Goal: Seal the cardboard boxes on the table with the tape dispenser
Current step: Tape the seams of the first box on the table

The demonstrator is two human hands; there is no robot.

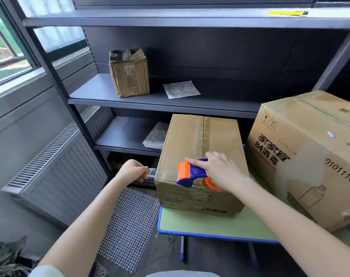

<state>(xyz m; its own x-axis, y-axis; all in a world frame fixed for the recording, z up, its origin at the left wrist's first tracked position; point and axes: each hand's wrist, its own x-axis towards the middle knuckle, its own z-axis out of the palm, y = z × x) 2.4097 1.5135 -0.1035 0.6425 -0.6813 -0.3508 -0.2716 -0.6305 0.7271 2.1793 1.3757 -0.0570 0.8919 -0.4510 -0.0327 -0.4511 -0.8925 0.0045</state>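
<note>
A medium cardboard box (pixel 202 140) stands on the green table (pixel 206 222), its top seam taped lengthwise. My right hand (pixel 220 170) grips the blue and orange tape dispenser (pixel 192 173) over the box's near top edge. A strip of clear tape (pixel 156 172) runs left from the dispenser past the box's left side. My left hand (pixel 133 169) pinches the free end of that strip, just off the box's left edge. A larger printed cardboard box (pixel 310 156) sits to the right on the same table.
Dark metal shelving (pixel 170 102) stands behind the table, holding a small taped box (pixel 129 73), a paper pouch (pixel 181 89) and a folded bag (pixel 156 136). A radiator (pixel 66 166) lines the left wall. A plastic mesh mat (pixel 130 226) lies on the floor.
</note>
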